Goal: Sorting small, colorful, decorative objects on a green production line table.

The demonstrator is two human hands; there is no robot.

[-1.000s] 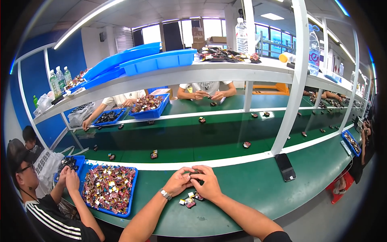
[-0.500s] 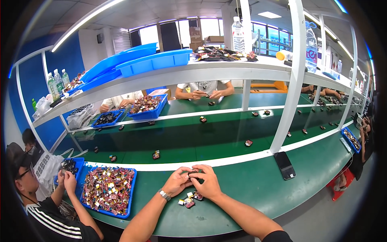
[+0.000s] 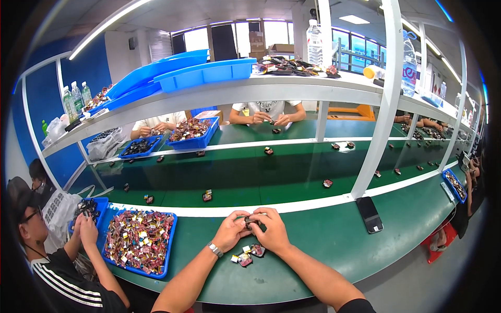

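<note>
Both my hands are raised just above the green bench, fingertips meeting around a small black piece. My left hand, with a metal-banded watch at its wrist, pinches the piece from the left. From the other side my right hand grips it with thumb and curled fingers. Fingers cover much of the piece, so its exact kind does not show. Directly below my hands lie a few small dark-red and black electronic parts with white and yellow patches.
A blue tray heaped with similar parts stands left of my forearms, beside a co-worker. A black phone lies right, near a white post. Beyond the white rail, scattered parts rest on a green belt. A shelf spans above.
The fingers of my right hand have shifted around the small black piece, which shows a little more. The view has tilted slightly. The loose parts below my hands lie as before.
</note>
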